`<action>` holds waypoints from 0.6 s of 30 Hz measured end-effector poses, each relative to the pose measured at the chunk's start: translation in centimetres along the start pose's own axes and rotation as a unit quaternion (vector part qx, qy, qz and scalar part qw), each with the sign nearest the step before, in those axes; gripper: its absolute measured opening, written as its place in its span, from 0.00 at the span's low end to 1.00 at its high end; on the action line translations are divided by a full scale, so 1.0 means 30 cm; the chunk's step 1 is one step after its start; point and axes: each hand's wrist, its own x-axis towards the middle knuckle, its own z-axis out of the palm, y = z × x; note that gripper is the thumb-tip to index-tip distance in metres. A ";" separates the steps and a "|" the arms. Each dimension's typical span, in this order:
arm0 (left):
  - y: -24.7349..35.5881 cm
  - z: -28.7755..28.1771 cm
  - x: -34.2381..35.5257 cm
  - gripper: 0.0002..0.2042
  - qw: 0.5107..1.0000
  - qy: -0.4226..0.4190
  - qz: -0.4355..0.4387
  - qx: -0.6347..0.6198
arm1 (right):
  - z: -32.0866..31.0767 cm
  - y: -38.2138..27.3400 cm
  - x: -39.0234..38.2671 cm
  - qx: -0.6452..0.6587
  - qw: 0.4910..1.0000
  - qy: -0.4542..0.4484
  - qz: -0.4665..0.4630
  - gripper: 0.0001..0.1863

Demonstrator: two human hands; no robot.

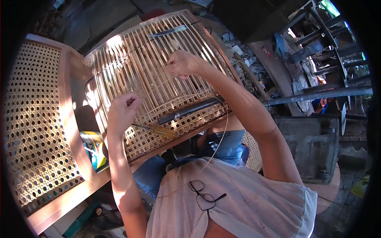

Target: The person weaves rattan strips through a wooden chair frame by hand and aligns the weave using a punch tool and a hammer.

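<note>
A wooden-framed panel (234, 75) of parallel cane strands, woven into an open grid along its near side, lies before me. My left hand (123, 105) is over its left part, fingers closed; what they hold, if anything, is too small to tell. My right hand (182, 63) is higher on the strands, fingertips pinched together, their contents unclear. A dark bar (186, 111) lies across the woven part, beside a screwdriver (162, 131) with a translucent amber handle. A knife (166, 31) rests near the far edge. A loose strand (224, 131) hangs over the near edge.
At left is a finished cane-webbed panel (35, 111) in a wooden frame, with a colourful container (91, 146) beside it. Debris and boards (270, 75) lie at right, near a dark flat case (301, 146). Glasses (206, 198) hang on my shirt.
</note>
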 end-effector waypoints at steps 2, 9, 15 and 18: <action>0.021 0.006 -0.007 0.08 0.999 0.026 0.019 0.028 | -0.014 -0.015 -0.015 -0.043 0.999 0.019 0.013 0.16; 0.022 -0.024 -0.034 0.06 0.999 0.001 -0.040 -0.034 | -0.012 0.011 0.001 -0.066 0.997 0.046 0.019 0.16; -0.010 -0.012 -0.021 0.06 0.999 -0.005 -0.021 -0.038 | -0.030 0.091 -0.005 0.121 0.992 0.011 -0.022 0.19; 0.028 0.009 -0.007 0.06 1.000 0.009 -0.004 0.001 | -0.040 0.093 0.004 0.103 0.992 -0.012 -0.067 0.17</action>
